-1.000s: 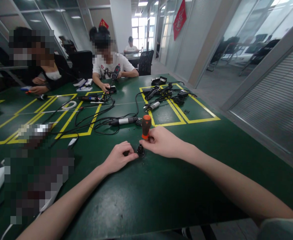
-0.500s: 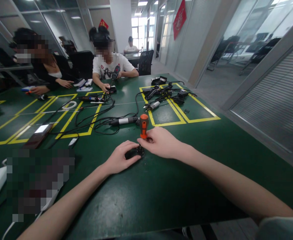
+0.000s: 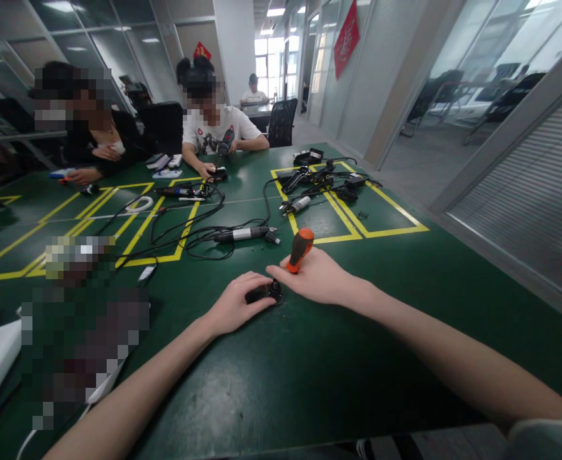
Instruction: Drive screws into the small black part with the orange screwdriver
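Note:
My left hand [image 3: 235,305] rests on the green table [image 3: 243,390], its thumb and fingers curled around a small black part [image 3: 275,291] with a short upright stub and a round base. Much of that part is hidden behind my fingers. In my right hand [image 3: 320,278] is a short screwdriver [image 3: 302,249] with an orange and black handle, tilted to the right. Its shaft cannot be made out behind my fingers. The screwdriver sits just right of the black part and appears apart from it.
Beyond my hands lies a grey and black corded power tool [image 3: 243,235], with tiny loose pieces beside it. Several black tools and cables [image 3: 304,182] fill the yellow-taped squares. Across the table a person in a white shirt [image 3: 235,124] holds a drill [image 3: 226,144]. Another person's hand [image 3: 83,176] is farther left.
The screwdriver has gone from upright above the black part to leaning right, off its stub. My left hand keeps its hold on the part. The camera view has shifted slightly.

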`<state>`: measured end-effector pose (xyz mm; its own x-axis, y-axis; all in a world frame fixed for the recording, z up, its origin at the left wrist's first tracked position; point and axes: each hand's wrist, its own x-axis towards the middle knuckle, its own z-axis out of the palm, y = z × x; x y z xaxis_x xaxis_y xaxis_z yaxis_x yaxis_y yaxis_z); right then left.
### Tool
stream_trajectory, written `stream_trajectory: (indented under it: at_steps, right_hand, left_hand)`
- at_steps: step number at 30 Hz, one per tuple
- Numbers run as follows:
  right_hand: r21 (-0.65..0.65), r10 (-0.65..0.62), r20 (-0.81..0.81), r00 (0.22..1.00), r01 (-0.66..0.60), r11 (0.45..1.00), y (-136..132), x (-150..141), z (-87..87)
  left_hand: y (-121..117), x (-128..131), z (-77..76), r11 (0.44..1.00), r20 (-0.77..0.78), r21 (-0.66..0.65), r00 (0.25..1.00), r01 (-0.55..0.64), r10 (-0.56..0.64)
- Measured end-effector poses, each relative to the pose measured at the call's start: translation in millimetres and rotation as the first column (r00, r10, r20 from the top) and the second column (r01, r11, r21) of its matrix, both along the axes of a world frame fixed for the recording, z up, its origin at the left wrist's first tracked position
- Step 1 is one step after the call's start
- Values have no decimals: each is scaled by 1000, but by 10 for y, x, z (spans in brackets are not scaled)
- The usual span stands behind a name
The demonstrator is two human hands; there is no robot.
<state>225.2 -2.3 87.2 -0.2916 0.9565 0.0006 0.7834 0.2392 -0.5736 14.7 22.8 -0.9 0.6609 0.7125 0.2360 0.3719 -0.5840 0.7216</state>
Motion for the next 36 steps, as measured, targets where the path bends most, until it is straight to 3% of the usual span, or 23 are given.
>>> stream_trajectory:
  at_steps: [10,18,22,29,36]
  right_hand:
    - [-83,37,-108,993,-46,995,37,21,29]
    - [48,-4,122,993,-2,999,48,-6,8]
    - [41,15,192,981,-24,999,57,-11,21]
    - [-97,99,-56,993,-104,990,-14,34,103]
    - [11,44,33,999,-44,999,1,25,94]
  left_hand:
    - [-8,9,23,1000,-20,-4,1000,3,-3]
    - [-6,2,-6,1000,-17,9,1000,-13,13]
    - [-4,8,-5,1000,-13,7,1000,-6,6]
    - [-12,8,33,1000,-14,4,1000,8,-8]
    - [0,4,-11,1000,-17,28,1000,9,-8]
